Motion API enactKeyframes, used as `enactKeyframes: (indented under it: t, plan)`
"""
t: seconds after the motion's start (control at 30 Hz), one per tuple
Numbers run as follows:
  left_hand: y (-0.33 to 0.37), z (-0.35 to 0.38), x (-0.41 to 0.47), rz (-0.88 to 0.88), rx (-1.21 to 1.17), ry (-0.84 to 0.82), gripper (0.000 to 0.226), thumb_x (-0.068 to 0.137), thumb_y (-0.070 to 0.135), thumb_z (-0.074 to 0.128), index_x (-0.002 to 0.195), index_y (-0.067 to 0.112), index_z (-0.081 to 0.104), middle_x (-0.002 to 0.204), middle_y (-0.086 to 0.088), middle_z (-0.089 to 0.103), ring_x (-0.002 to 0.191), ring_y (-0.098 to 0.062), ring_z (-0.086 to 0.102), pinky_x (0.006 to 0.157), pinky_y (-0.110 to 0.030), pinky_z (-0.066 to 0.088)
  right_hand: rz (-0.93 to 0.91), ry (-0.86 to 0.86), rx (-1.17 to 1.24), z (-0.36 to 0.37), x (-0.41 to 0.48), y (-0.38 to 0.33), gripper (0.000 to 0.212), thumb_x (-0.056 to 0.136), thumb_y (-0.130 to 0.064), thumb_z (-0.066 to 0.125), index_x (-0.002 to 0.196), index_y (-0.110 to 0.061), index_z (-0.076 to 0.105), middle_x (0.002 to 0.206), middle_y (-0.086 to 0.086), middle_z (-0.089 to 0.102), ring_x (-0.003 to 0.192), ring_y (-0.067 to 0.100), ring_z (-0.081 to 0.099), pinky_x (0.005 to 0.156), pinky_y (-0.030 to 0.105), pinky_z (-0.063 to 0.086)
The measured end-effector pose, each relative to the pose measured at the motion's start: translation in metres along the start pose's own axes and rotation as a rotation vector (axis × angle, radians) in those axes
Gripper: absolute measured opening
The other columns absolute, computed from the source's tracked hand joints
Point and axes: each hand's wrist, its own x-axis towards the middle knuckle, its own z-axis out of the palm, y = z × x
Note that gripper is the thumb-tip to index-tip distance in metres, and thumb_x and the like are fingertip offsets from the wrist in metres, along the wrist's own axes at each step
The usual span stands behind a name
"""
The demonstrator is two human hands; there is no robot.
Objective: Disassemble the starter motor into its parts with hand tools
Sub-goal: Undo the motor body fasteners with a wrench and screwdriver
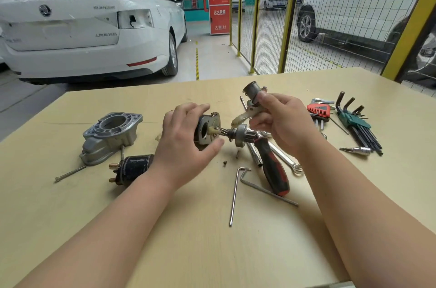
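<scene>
Above the centre of the surface [165, 228], the left grip [186, 141] wrapped the motor body [207, 130]; the right grip [283, 122] pinched the plunger [252, 89] and its fork lever [243, 117].

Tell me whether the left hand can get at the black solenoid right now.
Probably not yet: the left hand grips the motor body. The solenoid itself lies uncovered beside that wrist.

Tan surface [200, 252]. Toward left edge: housing [111, 133], solenoid [132, 168] just beside it, bolt [70, 173]. Middle: screwdriver [274, 169], wrench [284, 158], two L-keys [235, 193], screws [225, 163]. Toward right edge: red hex-key set [318, 112], green hex-key set [354, 120], bit [356, 149] near them.
</scene>
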Motion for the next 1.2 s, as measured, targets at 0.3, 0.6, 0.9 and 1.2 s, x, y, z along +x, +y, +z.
enactKeyframes:
  t: [0.3,0.6,0.9,1.2]
  plan:
    - [0.01,-0.002,0.0,0.215,0.013,0.089,0.031,0.085,0.039,0.058,0.079,0.012,0.071,0.082,0.007,0.066,0.089,-0.023,0.05,0.082,-0.049,0.039,0.353,-0.187,0.095,0.021,-0.009,0.009,0.021,0.09,-0.03,0.059,0.079,-0.012,0.062,0.051,0.005,0.056,0.049,0.018,0.063,0.046,0.025,0.052]
    - [0.007,-0.024,0.004,0.361,0.064,0.016,0.023,0.086,0.026,0.06,0.083,0.006,0.07,0.082,-0.003,0.064,0.078,-0.029,0.056,0.071,-0.045,0.046,0.296,-0.331,0.102,0.019,-0.01,0.006,0.011,0.094,-0.015,0.05,0.088,-0.007,0.055,0.068,0.011,0.062,0.055,0.018,0.065,0.055,0.029,0.056]
    - [0.001,-0.046,-0.025,0.348,0.05,-0.294,0.029,0.089,0.037,0.051,0.086,0.014,0.069,0.074,0.013,0.053,0.064,-0.005,0.047,0.053,-0.028,0.046,0.233,-0.505,-0.486,0.033,-0.023,0.008,0.02,0.088,-0.026,0.058,0.085,-0.008,0.064,0.071,0.011,0.071,0.058,0.02,0.066,0.054,0.029,0.053]
    - [-0.013,-0.039,-0.039,0.163,0.229,-0.53,0.039,0.088,0.051,0.037,0.092,0.023,0.063,0.079,0.01,0.055,0.077,-0.012,0.051,0.071,-0.036,0.045,0.164,-0.468,-1.248,0.045,-0.033,0.011,0.039,0.088,-0.037,0.048,0.071,-0.006,0.066,0.062,0.007,0.069,0.051,0.015,0.064,0.053,0.028,0.055]
